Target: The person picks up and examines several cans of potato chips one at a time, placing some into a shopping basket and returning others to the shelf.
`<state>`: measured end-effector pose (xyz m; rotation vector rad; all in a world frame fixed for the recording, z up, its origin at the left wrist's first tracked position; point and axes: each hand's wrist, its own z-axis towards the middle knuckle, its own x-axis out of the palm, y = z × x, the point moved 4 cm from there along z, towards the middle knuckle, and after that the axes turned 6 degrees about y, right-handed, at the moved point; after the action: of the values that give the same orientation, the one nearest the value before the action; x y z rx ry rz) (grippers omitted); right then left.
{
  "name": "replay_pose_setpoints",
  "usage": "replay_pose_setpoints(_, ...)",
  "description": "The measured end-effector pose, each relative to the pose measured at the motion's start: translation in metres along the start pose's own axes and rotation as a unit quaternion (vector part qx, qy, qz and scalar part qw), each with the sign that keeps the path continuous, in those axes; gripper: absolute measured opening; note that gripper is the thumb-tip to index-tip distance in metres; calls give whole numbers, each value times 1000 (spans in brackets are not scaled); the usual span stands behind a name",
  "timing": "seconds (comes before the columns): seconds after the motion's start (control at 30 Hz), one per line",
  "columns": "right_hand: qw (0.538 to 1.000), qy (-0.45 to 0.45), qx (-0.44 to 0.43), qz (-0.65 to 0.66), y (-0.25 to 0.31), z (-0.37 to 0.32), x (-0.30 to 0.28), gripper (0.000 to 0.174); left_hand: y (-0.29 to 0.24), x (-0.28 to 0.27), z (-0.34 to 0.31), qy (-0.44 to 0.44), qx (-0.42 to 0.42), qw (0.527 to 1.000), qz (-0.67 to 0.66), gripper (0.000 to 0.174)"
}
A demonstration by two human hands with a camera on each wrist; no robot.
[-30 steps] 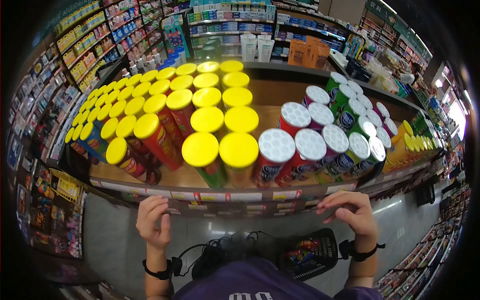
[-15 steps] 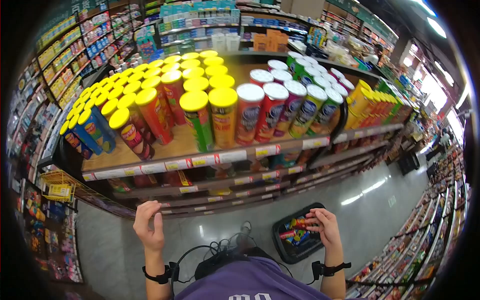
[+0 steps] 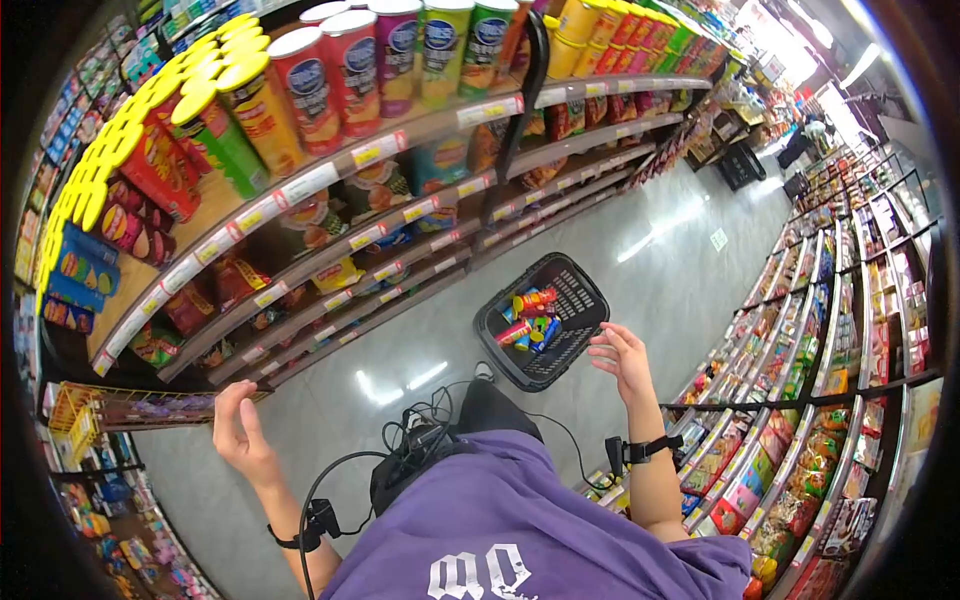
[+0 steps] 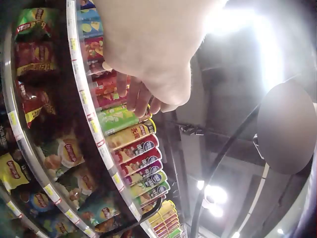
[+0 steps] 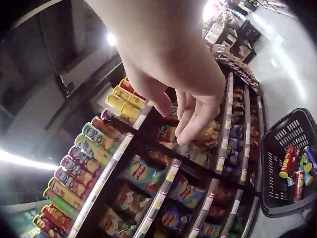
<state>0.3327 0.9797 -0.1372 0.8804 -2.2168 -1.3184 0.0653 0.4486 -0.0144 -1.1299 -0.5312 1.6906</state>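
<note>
My left hand (image 3: 245, 438) hovers before the lower left shelves, fingers loosely bent and holding nothing. Free of any item too, my right hand (image 3: 625, 362) is raised with relaxed fingers, overlapping the right edge of a black shopping basket (image 3: 578, 292) in the head view. That basket stands on the floor with several chip cans (image 3: 535, 302) lying in it. On the top shelf are yellow-lidded chip cans (image 3: 222, 140) and white-lidded ones (image 3: 312, 88). In the right wrist view, my right hand (image 5: 181, 74) hangs in front of bagged chips (image 5: 141, 171).
Lower shelves hold more chip bags (image 3: 340, 272). A yellow wire rack (image 3: 75, 420) is at the left end of the shelving. Packed snack shelves (image 3: 770, 440) line the aisle's right side. Black cables (image 3: 420, 425) hang at the person's waist, above the grey floor (image 3: 650, 260).
The head view has swung right and down, so the basket shows fully in the middle and the top shelf has shifted up and left. Both hands stay raised without any item.
</note>
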Motion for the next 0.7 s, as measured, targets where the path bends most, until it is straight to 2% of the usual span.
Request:
replay_pose_setpoints(0.17, 999, -17, 31, 18, -26, 29, -41, 34, -14, 41, 4, 30, -32, 999, -9, 22)
replay_pose_setpoints(0.37, 995, -20, 97, 34, -80, 89, -99, 32, -58, 134, 26, 96, -15, 995, 13, 23)
replay_pose_setpoints(0.63, 976, -43, 213, 19, -190, 213, -180, 30, -99, 273, 31, 230, -30, 964, 131, 18)
replay_pose_setpoints(0.7, 969, -37, 244, 14, -245, 269, -185, 30, -107, 307, 30, 270, -24, 950, 155, 17)
